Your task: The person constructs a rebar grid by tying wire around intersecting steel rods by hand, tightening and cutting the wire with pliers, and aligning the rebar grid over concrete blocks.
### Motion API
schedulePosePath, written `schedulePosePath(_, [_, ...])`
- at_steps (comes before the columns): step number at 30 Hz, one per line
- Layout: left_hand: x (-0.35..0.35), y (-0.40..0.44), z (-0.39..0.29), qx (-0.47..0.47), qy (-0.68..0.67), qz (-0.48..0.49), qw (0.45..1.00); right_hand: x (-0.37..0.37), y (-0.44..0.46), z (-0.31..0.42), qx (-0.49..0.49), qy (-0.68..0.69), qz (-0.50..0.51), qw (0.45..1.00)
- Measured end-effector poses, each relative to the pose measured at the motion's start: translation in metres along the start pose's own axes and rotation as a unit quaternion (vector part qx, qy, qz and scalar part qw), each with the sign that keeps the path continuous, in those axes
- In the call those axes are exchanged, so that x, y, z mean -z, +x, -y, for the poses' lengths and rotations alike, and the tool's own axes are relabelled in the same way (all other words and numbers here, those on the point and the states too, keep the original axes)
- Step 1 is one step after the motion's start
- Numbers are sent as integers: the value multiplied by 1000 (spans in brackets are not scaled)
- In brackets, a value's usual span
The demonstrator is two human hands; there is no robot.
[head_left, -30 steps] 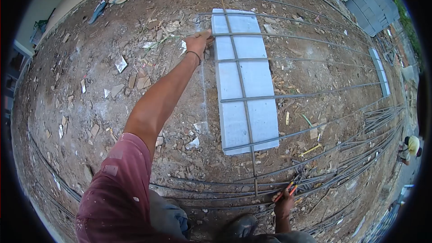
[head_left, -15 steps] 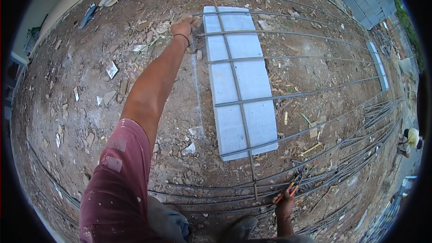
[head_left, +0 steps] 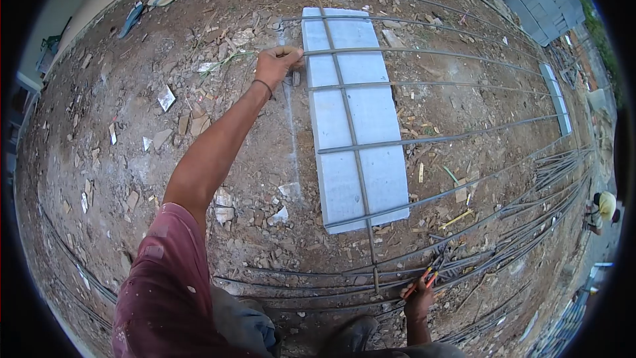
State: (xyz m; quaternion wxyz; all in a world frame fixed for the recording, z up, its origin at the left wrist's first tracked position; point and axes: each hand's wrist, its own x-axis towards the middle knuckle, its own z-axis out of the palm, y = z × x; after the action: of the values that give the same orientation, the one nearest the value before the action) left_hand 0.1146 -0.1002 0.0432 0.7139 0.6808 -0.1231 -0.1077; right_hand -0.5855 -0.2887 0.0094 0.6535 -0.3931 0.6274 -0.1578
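Moved down to pinch next round bar [head_left: 364, 48] in left hand [head_left: 278, 65].
Gripping orange pliers [head_left: 430, 278] in right hand [head_left: 417, 302], near smooth white block [head_left: 374, 118].

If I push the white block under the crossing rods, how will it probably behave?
The white block is likely stiff: its faces look flat, its edges crisp. Lying on a broad face, it seems unlikely to roll or tip. The rods across it may shift along.

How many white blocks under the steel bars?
2. A large block in mid-view, with the steel bars lying across it; a smaller-looking block at far right, beneath the bars' far stretch. More could be hidden beyond the view's dark edge.
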Motion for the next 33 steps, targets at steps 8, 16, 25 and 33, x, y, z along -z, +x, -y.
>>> schedulePosePath(8, [-13, -35, 2, 3, 42, -94, 995, 2, -2, 6, -9, 18, -1, 1000])
schedulePosePath(16, [-35, -94, -5, -77, 153, 19, 985, 2, -8, 11, -4, -2, 11, 1000])
schedulePosePath(25, [-33, -96, -7, -80, 203, 12, 976, 3, -5, 12, -2, -2, 17, 1000])
schedulePosePath(33, [-28, -110, -6, -88, 169, -8, 982, 4, -3, 7, 4, 16, 10, 1000])
